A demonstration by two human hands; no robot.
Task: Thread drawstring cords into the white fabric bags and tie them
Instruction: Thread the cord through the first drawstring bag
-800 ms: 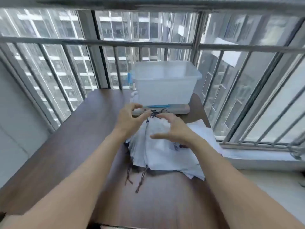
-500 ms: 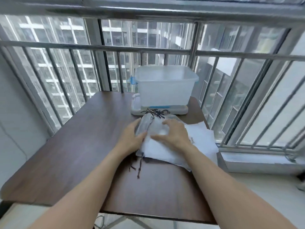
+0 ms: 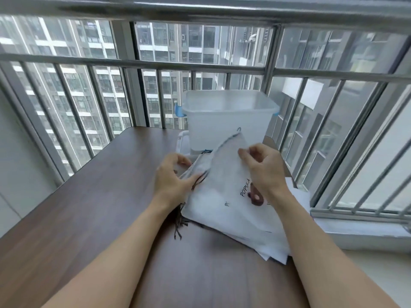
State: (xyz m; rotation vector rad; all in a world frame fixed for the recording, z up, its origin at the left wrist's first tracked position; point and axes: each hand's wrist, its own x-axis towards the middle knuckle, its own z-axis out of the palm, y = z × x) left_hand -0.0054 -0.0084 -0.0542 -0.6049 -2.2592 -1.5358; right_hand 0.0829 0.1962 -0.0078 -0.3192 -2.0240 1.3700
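Your right hand [image 3: 264, 167] pinches the top white fabric bag [image 3: 224, 185] near its upper edge, fingers curled round the cloth, and holds that end tilted up off the pile. The bag's raised corner stands in front of the translucent plastic bin [image 3: 229, 116]. Dark print shows on the bag's face beside your right wrist, partly hidden by it.

Your left hand [image 3: 172, 176] rests against the left side of the stack of white bags [image 3: 266, 243], fingers curled, the thumb and fingertips pressing on the bunched bag edges and the dark drawstring cords [image 3: 179, 223] there. Whether it truly pinches a cord you cannot tell. Loose cord ends trail out from under your left wrist onto the brown table [image 3: 89, 207].

The stack lies toward the table's right edge, its lower corners fanned out toward the near side. The bin stands at the table's far edge, on a pale tray-like base [image 3: 182, 141], just beyond the bags. Window bars [image 3: 200, 65] run behind it.
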